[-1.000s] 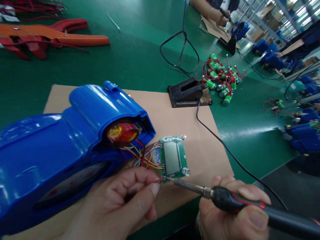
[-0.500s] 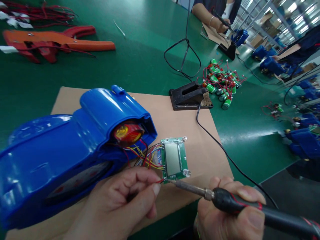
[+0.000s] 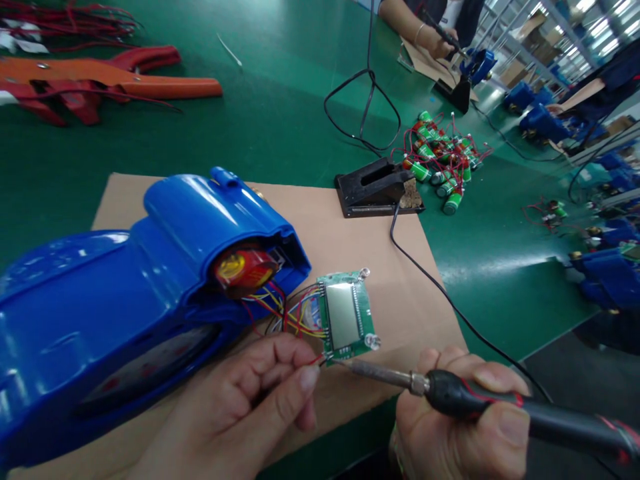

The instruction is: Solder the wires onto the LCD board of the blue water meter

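A large blue plastic housing [image 3: 125, 287] lies on a brown cardboard sheet [image 3: 345, 233]. Coloured wires [image 3: 285, 313] run from its open end to a small green circuit board with a grey LCD [image 3: 345, 317]. My left hand [image 3: 240, 413] pinches a thin red wire against the board's lower corner. My right hand [image 3: 460, 427] grips a black soldering iron [image 3: 480, 403]; its metal tip touches that same corner, beside the red wire's end.
A black iron stand [image 3: 377, 187] sits at the cardboard's far edge, its cord trailing right. Green batteries with red leads [image 3: 443, 157] lie piled beyond it. An orange and red tool [image 3: 100, 77] rests far left. Another person's hands [image 3: 435, 37] work across the green table.
The view shifted slightly. Both hands, the iron tip and the red wire stay at the board's lower corner.
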### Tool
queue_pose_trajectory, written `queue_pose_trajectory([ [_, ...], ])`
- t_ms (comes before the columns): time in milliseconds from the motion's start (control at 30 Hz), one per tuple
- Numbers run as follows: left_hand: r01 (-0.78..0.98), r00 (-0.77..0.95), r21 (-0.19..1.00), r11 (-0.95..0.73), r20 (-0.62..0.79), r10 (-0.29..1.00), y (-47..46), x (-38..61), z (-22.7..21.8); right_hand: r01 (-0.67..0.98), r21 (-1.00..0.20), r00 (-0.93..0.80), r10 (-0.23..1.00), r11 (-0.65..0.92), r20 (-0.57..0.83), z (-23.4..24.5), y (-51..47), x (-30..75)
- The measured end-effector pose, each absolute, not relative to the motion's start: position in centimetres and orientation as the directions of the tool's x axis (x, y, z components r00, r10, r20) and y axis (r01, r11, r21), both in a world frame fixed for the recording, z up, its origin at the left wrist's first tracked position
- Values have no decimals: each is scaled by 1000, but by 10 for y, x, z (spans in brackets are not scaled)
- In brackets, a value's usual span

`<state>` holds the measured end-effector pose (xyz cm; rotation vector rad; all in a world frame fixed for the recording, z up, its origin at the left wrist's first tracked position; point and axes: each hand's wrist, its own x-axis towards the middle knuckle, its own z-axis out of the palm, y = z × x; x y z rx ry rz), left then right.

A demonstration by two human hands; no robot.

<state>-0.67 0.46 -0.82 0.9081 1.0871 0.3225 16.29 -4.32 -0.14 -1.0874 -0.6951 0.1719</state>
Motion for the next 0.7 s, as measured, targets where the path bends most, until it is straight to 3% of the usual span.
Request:
queue_pose_trajectory([
  [700,231,462,743,629,-652,601,2,-8,-6,167,-856,766,482,490,425,-3,-41,166],
])
